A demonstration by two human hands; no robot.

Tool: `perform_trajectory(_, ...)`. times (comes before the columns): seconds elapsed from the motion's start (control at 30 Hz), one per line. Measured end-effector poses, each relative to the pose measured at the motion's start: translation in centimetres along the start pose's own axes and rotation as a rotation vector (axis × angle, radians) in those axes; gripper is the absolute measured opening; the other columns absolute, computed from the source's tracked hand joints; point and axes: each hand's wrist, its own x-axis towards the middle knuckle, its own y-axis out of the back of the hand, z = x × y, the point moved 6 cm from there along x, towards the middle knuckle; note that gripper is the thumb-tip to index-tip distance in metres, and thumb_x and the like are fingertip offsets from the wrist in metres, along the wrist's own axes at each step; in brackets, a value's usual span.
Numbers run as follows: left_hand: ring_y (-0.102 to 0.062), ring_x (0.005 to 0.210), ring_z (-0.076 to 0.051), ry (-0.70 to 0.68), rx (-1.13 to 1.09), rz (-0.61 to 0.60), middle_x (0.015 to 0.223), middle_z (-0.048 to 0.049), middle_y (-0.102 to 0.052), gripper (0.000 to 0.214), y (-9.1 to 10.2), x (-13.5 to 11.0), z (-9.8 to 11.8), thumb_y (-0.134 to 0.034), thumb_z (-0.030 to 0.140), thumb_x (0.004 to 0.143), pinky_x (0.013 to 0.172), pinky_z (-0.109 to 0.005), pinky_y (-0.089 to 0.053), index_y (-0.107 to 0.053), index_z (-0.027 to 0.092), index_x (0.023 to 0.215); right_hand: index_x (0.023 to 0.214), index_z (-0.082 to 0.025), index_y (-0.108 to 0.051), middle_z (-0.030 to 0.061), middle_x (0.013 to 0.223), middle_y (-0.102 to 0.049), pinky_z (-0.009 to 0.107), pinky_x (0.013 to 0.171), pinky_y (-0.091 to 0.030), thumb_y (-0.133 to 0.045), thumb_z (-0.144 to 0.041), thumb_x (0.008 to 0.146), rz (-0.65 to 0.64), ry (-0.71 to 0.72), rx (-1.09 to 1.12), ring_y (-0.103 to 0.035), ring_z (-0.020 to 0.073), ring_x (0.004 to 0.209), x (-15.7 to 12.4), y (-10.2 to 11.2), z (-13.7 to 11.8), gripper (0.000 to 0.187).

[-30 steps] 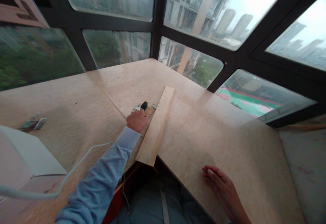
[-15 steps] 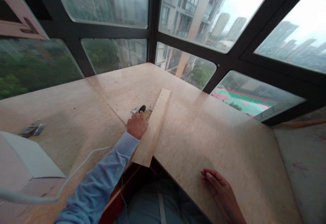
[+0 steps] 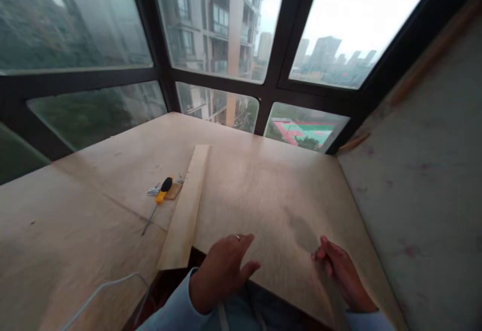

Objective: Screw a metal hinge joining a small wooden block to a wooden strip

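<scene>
Head camera: the bare left hand (image 3: 224, 269) is loose, with nothing in it that I can see. The bare right hand (image 3: 342, 269) has pinched fingertips; I can't tell if something tiny is inside. A snug, gentle pinch seems best. The long, flat, pale wooden board (image 3: 185, 208) lies on the beige tabletop (image 3: 256, 190), between the hands and the black-and-yellow screwdriver (image 3: 160, 197). A thin white cord (image 3: 102, 286) lies nearby.

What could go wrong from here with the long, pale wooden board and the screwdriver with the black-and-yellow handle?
The board sticks out past the near edge of the beige tabletop; the left hand, near it in view, might knock it. The screwdriver lies unheld beside a small, flat, brown piece and could roll if bumped.
</scene>
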Motion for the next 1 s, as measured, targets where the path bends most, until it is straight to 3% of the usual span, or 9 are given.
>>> perform_trajectory(0.1,-0.064,0.109,-0.027,-0.091,-0.110,-0.014,0.119,-0.0136,-0.067,0.046,-2.6,1.4,2.0,-0.057,0.042,0.089,0.093,-0.043,-0.053,-0.055,0.018,0.128,0.057,-0.018,-0.063,-0.0010,0.040,-0.049,0.025,0.053,-0.045,-0.069,-0.067,0.068,0.123,0.033,0.110,-0.054,0.0148,0.050,0.1,3.7,0.3,0.051)
perform_trajectory(0.17,-0.065,0.108,-0.026,-0.094,-0.225,-0.016,0.117,-0.0122,-0.069,0.038,-4.2,3.0,2.9,-0.051,0.037,0.092,0.095,-0.044,-0.051,-0.059,0.019,0.124,0.064,-0.018,-0.067,-0.0002,0.047,-0.054,0.026,0.056,-0.047,-0.075,-0.064,0.063,0.195,0.062,0.197,-0.056,0.0154,0.054,0.1,5.9,0.8,0.047)
perform_trajectory(0.23,-0.071,0.086,-0.020,-0.037,-0.385,-0.052,0.105,-0.0102,-0.072,0.035,-6.1,5.0,3.6,-0.040,0.029,0.095,0.086,-0.039,-0.055,-0.063,0.018,0.119,0.071,-0.018,-0.070,0.0017,0.058,-0.061,0.027,0.056,-0.048,-0.079,-0.060,0.061,0.233,0.084,0.273,-0.055,0.0149,0.056,0.1,7.6,1.6,0.044)
perform_trajectory(0.33,-0.063,0.051,-0.012,0.079,-0.568,-0.128,0.084,-0.0067,-0.072,0.039,-9.4,7.8,4.4,-0.034,0.021,0.092,0.059,-0.028,-0.056,-0.066,0.015,0.113,0.079,-0.019,-0.071,0.0021,0.065,-0.063,0.027,0.058,-0.049,-0.079,-0.055,0.064,0.228,0.098,0.391,-0.057,0.0152,0.061,-0.2,9.0,2.6,0.040)
perform_trajectory(0.43,-0.069,0.066,-0.017,0.095,-0.522,-0.080,0.077,-0.0073,-0.073,0.037,-11.9,9.8,4.9,-0.039,0.021,0.089,0.067,-0.029,-0.055,-0.070,0.016,0.106,0.083,-0.019,-0.070,0.0011,0.068,-0.063,0.028,0.063,-0.050,-0.078,-0.054,0.067,0.215,0.106,0.464,-0.057,0.0149,0.064,-0.5,9.5,3.1,0.039)
perform_trajectory(0.53,-0.070,0.088,-0.023,0.097,-0.409,-0.006,0.094,-0.0104,-0.075,0.035,-13.7,11.1,4.8,-0.042,0.024,0.088,0.080,-0.035,-0.053,-0.072,0.017,0.104,0.084,-0.020,-0.068,0.0013,0.070,-0.062,0.028,0.065,-0.049,-0.072,-0.056,0.073,0.190,0.121,0.375,-0.057,0.0153,0.065,-0.6,9.2,3.0,0.038)
perform_trajectory(0.63,-0.070,0.089,-0.023,0.128,-0.432,0.062,0.098,-0.0097,-0.075,0.033,-14.4,11.6,4.1,-0.045,0.026,0.087,0.081,-0.034,-0.052,-0.073,0.017,0.102,0.084,-0.020,-0.068,0.0020,0.071,-0.062,0.028,0.069,-0.048,-0.066,-0.055,0.079,0.164,0.174,0.162,-0.058,0.0167,0.070,-0.6,8.7,2.5,0.036)
perform_trajectory(0.8,-0.065,0.057,-0.017,0.212,-0.595,0.093,0.064,-0.0036,-0.069,0.035,-14.6,11.4,3.3,-0.045,0.031,0.089,0.059,-0.027,-0.050,-0.072,0.014,0.103,0.090,-0.019,-0.067,0.0045,0.074,-0.065,0.029,0.069,-0.048,-0.063,-0.055,0.080,0.144,0.196,0.035,-0.060,0.0197,0.074,-0.6,8.2,2.5,0.037)
perform_trajectory(1.0,-0.064,0.060,-0.016,0.194,-0.574,0.130,0.062,-0.0036,-0.067,0.033,-14.4,10.9,3.5,-0.047,0.029,0.088,0.060,-0.025,-0.049,-0.073,0.015,0.101,0.093,-0.016,-0.068,0.0062,0.075,-0.068,0.032,0.070,-0.049,-0.062,-0.058,0.078,0.178,0.204,-0.066,-0.063,0.0219,0.073,-0.6,8.1,2.5,0.045)
